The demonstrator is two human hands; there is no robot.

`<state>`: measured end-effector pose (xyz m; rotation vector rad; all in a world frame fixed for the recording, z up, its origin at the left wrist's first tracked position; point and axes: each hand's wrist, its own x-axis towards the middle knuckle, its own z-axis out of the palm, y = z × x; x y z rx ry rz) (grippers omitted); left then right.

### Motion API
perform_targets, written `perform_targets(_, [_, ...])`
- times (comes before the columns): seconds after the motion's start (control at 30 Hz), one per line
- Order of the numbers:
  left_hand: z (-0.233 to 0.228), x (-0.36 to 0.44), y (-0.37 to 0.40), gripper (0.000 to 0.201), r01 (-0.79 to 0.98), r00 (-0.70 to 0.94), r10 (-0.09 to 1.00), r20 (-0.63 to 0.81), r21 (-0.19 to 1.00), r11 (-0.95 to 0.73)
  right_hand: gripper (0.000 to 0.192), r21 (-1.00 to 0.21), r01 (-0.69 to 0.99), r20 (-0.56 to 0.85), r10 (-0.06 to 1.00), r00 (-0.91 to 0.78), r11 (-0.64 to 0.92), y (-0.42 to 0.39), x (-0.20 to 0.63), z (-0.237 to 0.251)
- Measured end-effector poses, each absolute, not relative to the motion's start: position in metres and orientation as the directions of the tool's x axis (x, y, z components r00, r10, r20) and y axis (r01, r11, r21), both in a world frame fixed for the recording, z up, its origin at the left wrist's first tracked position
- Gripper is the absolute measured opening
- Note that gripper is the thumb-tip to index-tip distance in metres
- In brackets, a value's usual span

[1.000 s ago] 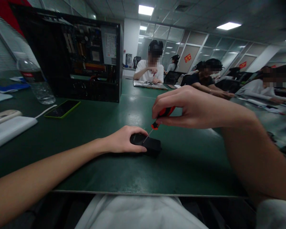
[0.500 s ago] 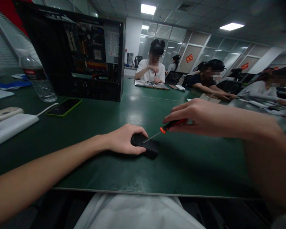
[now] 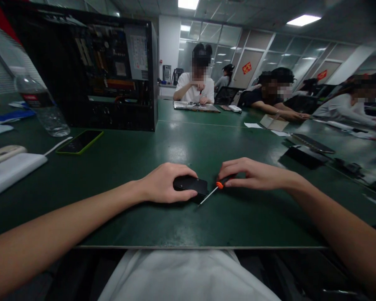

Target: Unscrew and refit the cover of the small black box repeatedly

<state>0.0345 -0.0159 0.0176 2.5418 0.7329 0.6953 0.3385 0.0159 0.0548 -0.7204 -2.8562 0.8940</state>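
A small black box-shaped device (image 3: 192, 184) rests on the green table, and my left hand (image 3: 167, 182) is closed around its left end, thumb on the near side and fingers on the far side. To the right of it, my right hand (image 3: 247, 173) grips a screwdriver (image 3: 219, 184) by its black handle with an orange collar. The thin metal shaft slants down to the left. Its tip is at the tabletop, just in front of the device's near right corner. Most of the handle is hidden by my fingers.
An open computer case (image 3: 119, 79) stands at the back left, with a water bottle (image 3: 42, 102) and a phone (image 3: 80, 142) beside it. A white power strip (image 3: 14, 173) lies at the left. Dark parts (image 3: 303, 156) lie at the right. Several people (image 3: 197, 85) sit across the table.
My right hand has lowered with the screwdriver. The tip has moved off the device's top to the table in front of it. My left hand keeps its hold.
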Motion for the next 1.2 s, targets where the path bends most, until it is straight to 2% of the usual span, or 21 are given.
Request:
perform_targets(0.27, [0.013,0.037,-0.015,0.034,0.399,0.703,0.611,0.364,0.509,-0.763,0.035,-0.549,0.384,-0.006,0.457,-0.89,0.742,0.015,0.336,0.052])
perform_targets(0.47, [0.012,0.035,-0.015,0.035,0.385,0.713,0.603,0.359,0.518,-0.764,0.034,-0.522,0.401,-0.006,0.467,-0.884,0.753,0.016,0.341,0.053])
perform_targets(0.63, [0.014,0.035,-0.016,0.035,0.412,0.71,0.619,0.335,0.515,-0.751,0.037,-0.517,0.359,-0.02,0.408,-0.913,0.777,0.021,0.335,0.045])
perform_targets(0.7, [0.016,0.037,-0.019,0.04,0.439,0.706,0.637,0.309,0.515,-0.736,0.038,-0.462,0.349,0.01,0.398,-0.917,0.816,0.024,0.335,0.041])
perform_targets(0.8, [0.02,0.043,-0.023,0.058,0.503,0.701,0.662,0.265,0.475,-0.723,0.04,-0.313,0.363,0.132,0.419,-0.898,0.878,0.029,0.335,0.037])
perform_targets(0.87, [0.02,0.047,-0.026,0.058,0.524,0.693,0.671,0.263,0.455,-0.72,0.039,-0.274,0.357,0.171,0.411,-0.896,0.893,0.029,0.335,0.036])
perform_targets(0.97, [0.018,0.049,-0.028,0.047,0.484,0.695,0.657,0.291,0.486,-0.727,0.037,-0.301,0.344,0.149,0.4,-0.904,0.889,0.028,0.334,0.036])
perform_targets(1.1, [0.017,0.044,-0.026,0.045,0.376,0.705,0.62,0.344,0.56,-0.738,0.034,-0.308,0.372,0.144,0.429,-0.892,0.876,0.025,0.337,0.04])
perform_targets(1.2, [0.018,0.039,-0.023,0.045,0.367,0.697,0.637,0.331,0.599,-0.712,0.032,-0.278,0.4,0.162,0.453,-0.877,0.873,0.024,0.342,0.043])
